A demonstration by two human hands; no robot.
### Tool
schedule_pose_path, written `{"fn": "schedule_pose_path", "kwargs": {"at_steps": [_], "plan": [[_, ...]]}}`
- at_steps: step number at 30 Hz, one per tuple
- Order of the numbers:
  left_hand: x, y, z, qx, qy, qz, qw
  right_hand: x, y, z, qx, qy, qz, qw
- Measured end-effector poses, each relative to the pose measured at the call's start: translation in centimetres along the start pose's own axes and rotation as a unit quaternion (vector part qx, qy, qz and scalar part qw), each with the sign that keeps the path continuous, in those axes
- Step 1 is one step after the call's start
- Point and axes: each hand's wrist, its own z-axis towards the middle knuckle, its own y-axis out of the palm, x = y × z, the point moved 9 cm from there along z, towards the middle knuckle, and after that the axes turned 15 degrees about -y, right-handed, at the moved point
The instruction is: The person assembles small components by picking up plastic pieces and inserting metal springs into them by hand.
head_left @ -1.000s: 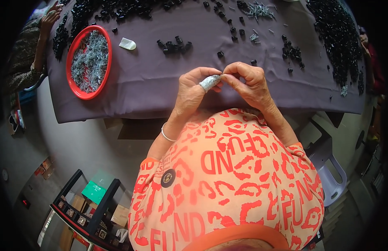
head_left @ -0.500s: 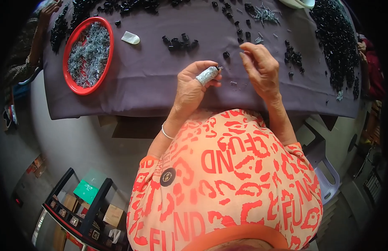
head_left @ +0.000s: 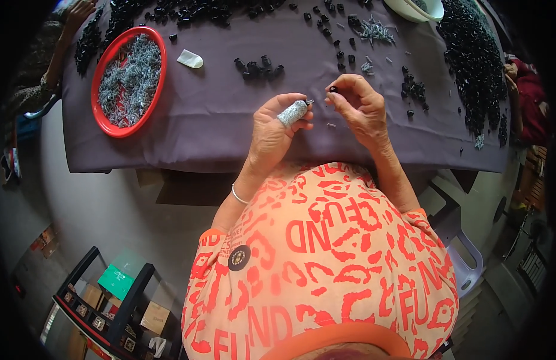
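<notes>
My left hand (head_left: 272, 129) is closed on a small black plastic part (head_left: 302, 102) with a clear or metallic pin sticking out toward the right. A pale speckled finger sleeve (head_left: 293, 113) covers its thumb. My right hand (head_left: 365, 114) pinches a small round black piece (head_left: 333, 89) between thumb and fingertips, a short gap from the left hand's part. A tiny grey pin (head_left: 331, 125) lies on the cloth below and between my hands. Just beyond them sits a small cluster of black parts (head_left: 254, 71).
On the dark tablecloth (head_left: 206, 120), a red basin (head_left: 162, 78) of grey pins stands at left near a white finger cot (head_left: 189, 59). A large black heap (head_left: 476, 72) lies at right, a pale bowl (head_left: 431, 11) beside it. Other people's arms (head_left: 59, 54) reach in at both sides.
My right hand has picked up a small black piece from the cloth and drawn it left and nearer to me. The left hand keeps its hold on its part.
</notes>
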Motion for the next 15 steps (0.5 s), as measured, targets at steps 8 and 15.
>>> {"fn": "schedule_pose_path", "kwargs": {"at_steps": [8,15], "plan": [[0.3,0.3,-0.1,0.018,0.006,0.033,0.999,0.5,0.2,-1.6,0.066,0.062,0.234,0.968],[0.8,1.9,-0.4,0.049,0.023,0.103,0.993,-2.5,-1.2,-1.7,0.044,-0.022,0.197,0.979]]}}
